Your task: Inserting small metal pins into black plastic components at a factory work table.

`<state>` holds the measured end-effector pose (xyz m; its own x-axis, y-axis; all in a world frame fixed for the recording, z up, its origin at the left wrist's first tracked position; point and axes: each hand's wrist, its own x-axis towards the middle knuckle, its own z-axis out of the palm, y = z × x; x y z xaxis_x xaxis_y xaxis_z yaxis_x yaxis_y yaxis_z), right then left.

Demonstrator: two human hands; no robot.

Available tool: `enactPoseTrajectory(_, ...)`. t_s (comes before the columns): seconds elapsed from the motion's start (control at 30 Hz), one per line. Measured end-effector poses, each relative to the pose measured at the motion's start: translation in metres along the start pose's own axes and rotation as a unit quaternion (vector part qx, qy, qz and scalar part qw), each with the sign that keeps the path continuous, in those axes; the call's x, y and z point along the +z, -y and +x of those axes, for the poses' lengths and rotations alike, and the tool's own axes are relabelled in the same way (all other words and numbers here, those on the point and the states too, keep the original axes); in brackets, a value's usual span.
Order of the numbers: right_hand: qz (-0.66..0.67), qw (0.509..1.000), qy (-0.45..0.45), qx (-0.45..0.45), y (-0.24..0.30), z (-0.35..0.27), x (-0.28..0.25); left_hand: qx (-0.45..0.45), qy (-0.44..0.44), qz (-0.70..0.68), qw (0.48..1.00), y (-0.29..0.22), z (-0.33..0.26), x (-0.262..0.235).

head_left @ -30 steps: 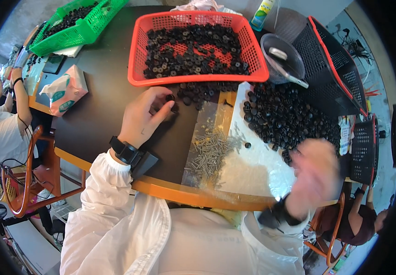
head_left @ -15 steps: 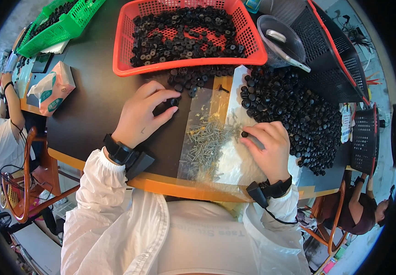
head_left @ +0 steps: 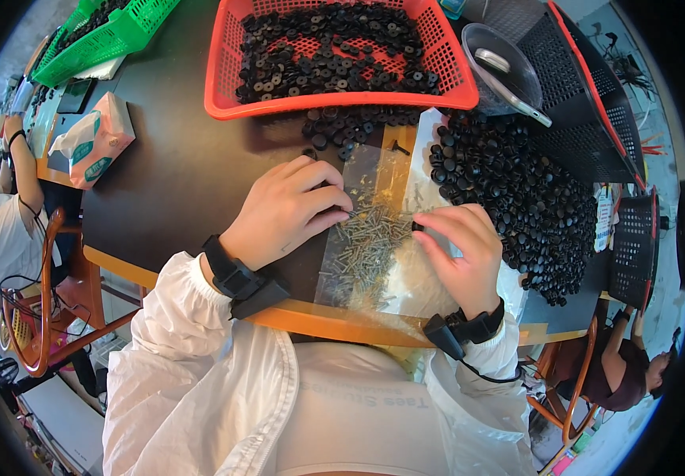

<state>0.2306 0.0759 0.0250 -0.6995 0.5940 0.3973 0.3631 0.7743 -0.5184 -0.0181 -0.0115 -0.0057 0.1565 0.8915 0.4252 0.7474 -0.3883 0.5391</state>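
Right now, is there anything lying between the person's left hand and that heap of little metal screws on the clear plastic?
Nothing visible does. The left hand rests at the edge of the screw pile, fingertips touching it on the clear plastic sheet. The right hand pinches a small black part at the pile's other side.

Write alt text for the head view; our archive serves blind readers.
Seen from above, a person's left hand and right hand work over a pile of small metal screws on clear plastic, the right hand pinching a small black part. A red basket of black parts sits beyond.
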Motion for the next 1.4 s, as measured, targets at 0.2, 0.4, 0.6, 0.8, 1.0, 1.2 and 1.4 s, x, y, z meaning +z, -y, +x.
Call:
enactPoseTrajectory(0.2,0.113,0.993,-0.007,0.046,0.013,0.012,0.014,-0.029,0.038,-0.031,0.998,0.000,-0.003,0.003)
enactPoseTrajectory(0.4,0.153,0.983,0.018,0.100,0.011,0.024,0.021,-0.037,0.015,-0.057,0.998,-0.003,-0.003,0.003)
enactPoseTrajectory(0.6,0.151,0.983,-0.013,0.104,0.004,0.024,0.030,-0.044,0.044,-0.073,0.995,-0.002,-0.003,0.003)
enactPoseTrajectory(0.8,0.137,0.989,-0.005,0.055,0.002,0.017,0.034,-0.037,0.046,-0.072,0.996,0.000,-0.002,0.004)
enactPoseTrajectory(1.0,0.136,0.989,-0.013,0.048,0.002,0.016,0.032,-0.069,-0.011,-0.131,0.989,-0.002,-0.001,0.003)
enactPoseTrajectory(1.2,0.302,0.941,0.007,0.151,0.007,0.009,0.036,-0.019,-0.079,-0.181,0.980,-0.009,-0.001,0.004)
enactPoseTrajectory(1.4,0.355,0.921,0.016,0.162,0.003,0.002,0.039,-0.149,-0.090,-0.309,0.935,-0.029,-0.002,0.009)
